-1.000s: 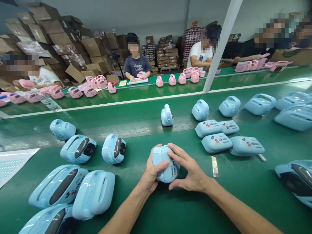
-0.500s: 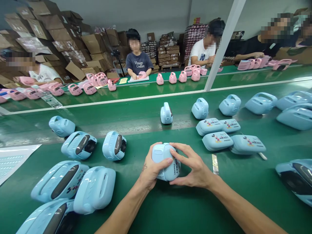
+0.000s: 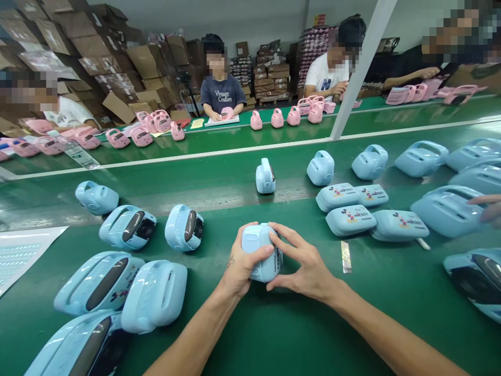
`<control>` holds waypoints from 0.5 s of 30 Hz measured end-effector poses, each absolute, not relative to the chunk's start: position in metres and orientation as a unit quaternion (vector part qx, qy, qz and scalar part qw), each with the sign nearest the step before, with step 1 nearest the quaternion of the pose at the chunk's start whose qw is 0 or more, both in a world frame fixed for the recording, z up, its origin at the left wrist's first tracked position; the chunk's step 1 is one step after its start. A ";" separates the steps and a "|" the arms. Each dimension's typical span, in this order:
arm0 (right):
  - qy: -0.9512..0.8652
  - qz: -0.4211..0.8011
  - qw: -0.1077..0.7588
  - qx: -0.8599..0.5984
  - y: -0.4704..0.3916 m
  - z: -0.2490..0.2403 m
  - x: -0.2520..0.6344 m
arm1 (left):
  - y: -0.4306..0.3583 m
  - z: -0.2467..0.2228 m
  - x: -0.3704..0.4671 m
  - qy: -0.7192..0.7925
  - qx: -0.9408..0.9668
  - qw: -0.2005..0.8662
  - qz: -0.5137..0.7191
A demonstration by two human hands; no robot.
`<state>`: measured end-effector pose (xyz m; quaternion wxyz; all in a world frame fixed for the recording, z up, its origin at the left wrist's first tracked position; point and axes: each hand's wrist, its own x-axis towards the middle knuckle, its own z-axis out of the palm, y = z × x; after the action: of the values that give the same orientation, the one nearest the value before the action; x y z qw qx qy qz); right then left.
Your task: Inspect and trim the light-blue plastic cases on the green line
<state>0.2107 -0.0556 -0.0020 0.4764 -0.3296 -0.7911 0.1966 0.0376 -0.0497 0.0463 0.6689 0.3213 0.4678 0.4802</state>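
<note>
A light blue plastic speaker housing (image 3: 252,239) with printed lettering on its right side is held just over the green bench. My left hand (image 3: 239,261) wraps round its left side, the thumb lying across the front. On the other side, my right hand (image 3: 307,263) grips it between fingertips on top and a thumb low on the right edge. The printed face is turned mostly away. Ahead of my hands stands another blue housing (image 3: 265,176), upright on the bench. Right of my right hand lie several blue panels (image 3: 350,220) with Mickey prints.
More blue housings (image 3: 154,296) crowd the left, beside a printed sheet (image 3: 29,256). A small foil strip (image 3: 346,257) lies to the right. Another person's hand (image 3: 491,208) touches a blue housing (image 3: 450,211) at far right. Across a white post (image 3: 366,68), people handle pink housings (image 3: 293,116).
The housing in my hands has turned a little, so less of its print shows. Another person's hand and a blue housing have come into view at the right. My view has shifted slightly.
</note>
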 end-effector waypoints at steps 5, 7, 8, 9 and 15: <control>-0.779 0.278 0.464 -0.316 -0.049 -0.005 0.207 | -0.050 0.038 0.041 0.467 0.278 0.662 0.517; -0.772 0.311 0.460 -0.310 -0.045 -0.007 0.206 | -0.049 0.032 0.041 0.447 0.260 0.679 0.521; -0.757 0.332 0.466 -0.316 -0.044 -0.007 0.206 | -0.048 0.030 0.041 0.435 0.254 0.689 0.521; -0.727 0.359 0.483 -0.331 -0.044 -0.007 0.205 | -0.046 0.027 0.039 0.423 0.250 0.698 0.521; -0.361 0.711 0.515 -0.315 -0.049 -0.006 0.192 | -0.037 0.015 0.021 0.354 0.301 0.692 0.552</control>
<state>0.1925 -0.0495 -0.0058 0.5153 -0.3152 -0.3608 0.7106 0.0205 -0.0370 0.0145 0.6925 0.3011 0.3535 0.5522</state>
